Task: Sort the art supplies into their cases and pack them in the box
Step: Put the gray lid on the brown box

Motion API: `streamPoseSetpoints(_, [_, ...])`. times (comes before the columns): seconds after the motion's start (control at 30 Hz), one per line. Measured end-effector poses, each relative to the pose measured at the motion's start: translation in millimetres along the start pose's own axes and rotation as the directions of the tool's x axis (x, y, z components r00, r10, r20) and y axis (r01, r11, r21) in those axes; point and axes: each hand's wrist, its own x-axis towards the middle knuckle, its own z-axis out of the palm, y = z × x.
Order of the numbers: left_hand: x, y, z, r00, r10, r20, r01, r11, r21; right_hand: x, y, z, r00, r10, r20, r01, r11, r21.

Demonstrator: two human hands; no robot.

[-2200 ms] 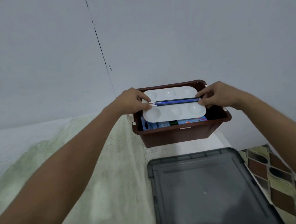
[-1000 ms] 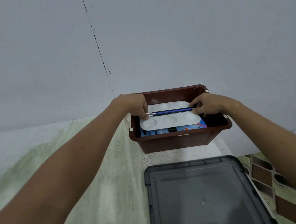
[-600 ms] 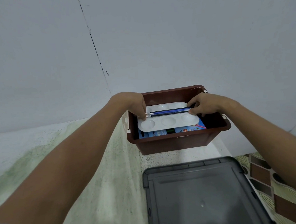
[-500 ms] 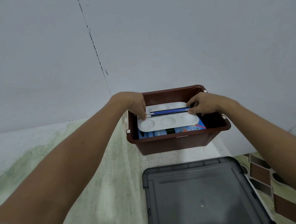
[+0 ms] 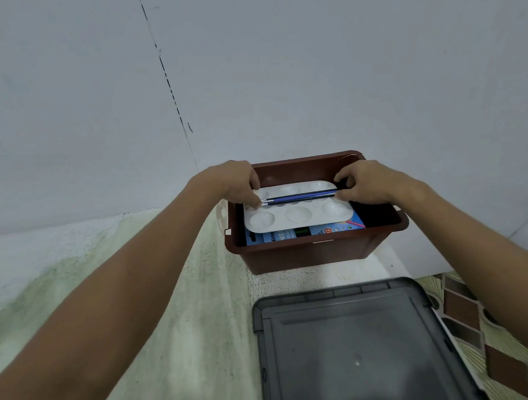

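A brown plastic box [image 5: 305, 252] stands on the pale surface by the wall. Inside it a white paint palette [image 5: 297, 215] with round wells lies on a blue art-supply case [image 5: 334, 229]. Two or three thin paintbrushes [image 5: 302, 196] lie lengthwise across the palette. My left hand [image 5: 237, 183] pinches the brushes' tip ends at the palette's left edge. My right hand [image 5: 366, 182] pinches their handle ends at the palette's right edge. Both hands reach down inside the box rim.
A dark grey box lid [image 5: 356, 348] lies flat in front of the box. A patterned brown and green mat [image 5: 489, 325] lies to the lid's right. A white wall [image 5: 280, 76] rises directly behind the box.
The palette with the brushes has come down from above the box rim into the box and now rests on the blue case. In the last half second the hands have barely moved.
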Motion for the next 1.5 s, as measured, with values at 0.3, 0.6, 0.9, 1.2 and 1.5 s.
streamPoseSetpoints(0.3, [-121,27,52,0.85,0.084,-0.52,-0.305,0.884,-0.355,-106,-2,20,0.939,-0.121,-0.323,0.274,0.83,0.485])
streamPoseSetpoints(0.6, [-215,28,178,0.968,-0.204,-0.148,0.081,0.808,-0.584,-218,70,114,0.974,0.094,-0.206,-0.005,0.919,0.395])
streamPoseSetpoints(0.9, [-218,40,200,0.986,-0.165,-0.013,0.121,0.772,-0.625,-238,93,147,0.96,0.261,-0.098,-0.205,0.897,0.391])
streamPoseSetpoints(1.2, [-235,45,179,0.966,-0.153,-0.207,-0.083,0.579,-0.811,-265,73,123,0.94,0.278,-0.199,-0.159,0.871,0.465])
streamPoseSetpoints(1.5, [-233,33,68,0.848,-0.198,-0.492,-0.309,0.571,-0.76,-239,40,29,0.863,0.168,-0.476,0.078,0.888,0.454])
